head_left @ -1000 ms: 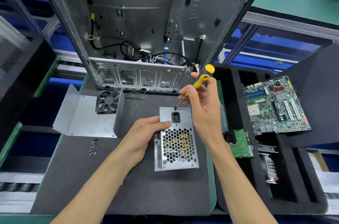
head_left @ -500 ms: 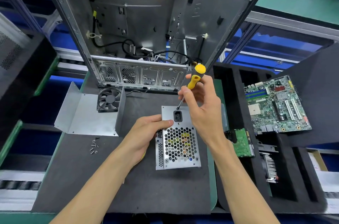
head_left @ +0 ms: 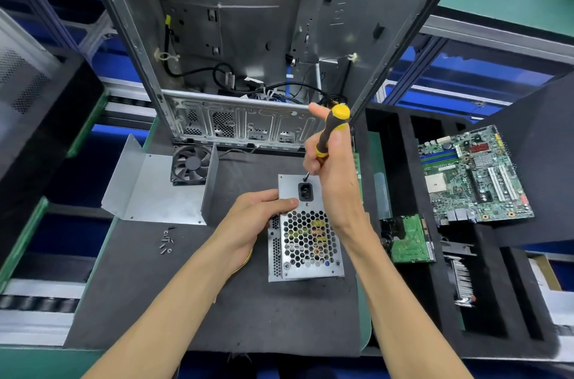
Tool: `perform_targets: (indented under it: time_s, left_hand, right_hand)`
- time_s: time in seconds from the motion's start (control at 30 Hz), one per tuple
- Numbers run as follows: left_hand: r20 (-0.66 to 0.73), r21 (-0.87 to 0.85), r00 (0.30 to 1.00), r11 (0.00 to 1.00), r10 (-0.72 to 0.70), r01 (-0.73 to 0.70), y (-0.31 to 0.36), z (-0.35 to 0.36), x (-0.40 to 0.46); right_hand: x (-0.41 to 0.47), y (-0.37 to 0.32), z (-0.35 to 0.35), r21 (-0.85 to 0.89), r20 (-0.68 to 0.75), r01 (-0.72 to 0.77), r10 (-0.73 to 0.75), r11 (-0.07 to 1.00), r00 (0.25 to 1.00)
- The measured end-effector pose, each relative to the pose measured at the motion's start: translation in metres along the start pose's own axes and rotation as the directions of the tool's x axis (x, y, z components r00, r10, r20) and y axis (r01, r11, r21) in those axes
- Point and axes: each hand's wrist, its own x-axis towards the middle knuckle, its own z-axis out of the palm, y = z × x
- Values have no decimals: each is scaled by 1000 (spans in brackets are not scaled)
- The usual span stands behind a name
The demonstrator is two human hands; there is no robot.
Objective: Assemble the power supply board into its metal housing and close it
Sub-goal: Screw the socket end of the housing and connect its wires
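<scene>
We see the power supply housing (head_left: 306, 229) lying mid-mat (head_left: 186, 301). Our left hand (head_left: 254, 217) grips its left edge; our right hand (head_left: 334, 173) grips a yellow-handled screwdriver (head_left: 329, 133), tip near the far edge above the socket. Loose screws (head_left: 166, 242) lie well apart left; bare mat in front.

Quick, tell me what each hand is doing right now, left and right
Left hand: grips the left edge of the power supply housing, steadying it.
Right hand: closed around the yellow-and-black screwdriver, tip down at the housing's top edge.
</scene>
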Motion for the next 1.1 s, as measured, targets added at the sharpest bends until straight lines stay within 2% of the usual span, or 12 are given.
perform_targets:
  time_s: [0.23,0.47,0.67,0.8,0.97,1.1]
  left_hand:
    - [14,7,1000,1000,5,-6,0,0,-2]
    - [-9,23,1000,1000,-8,8,1,1,-2]
    - [-12,27,1000,1000,-9,9,1,0,-3]
    - [-21,22,1000,1000,-11,12,1,1,-3]
    - [-33,25,999,1000,-10,11,1,1,-3]
    - [-30,22,999,1000,-11,12,1,0,-2]
  right_hand:
    - [3,-5,3,34,-60,38,-36,999,998]
    - [6,-7,8,66,0,3,-3,998,1000]
    - [6,-8,10,66,-135,27,-18,997,991]
    - [13,-11,5,116,-112,37,-24,993,993]
    - [14,-12,7,153,-84,-50,64,987,994]
    - [13,-15,9,116,-105,8,4,993,995]
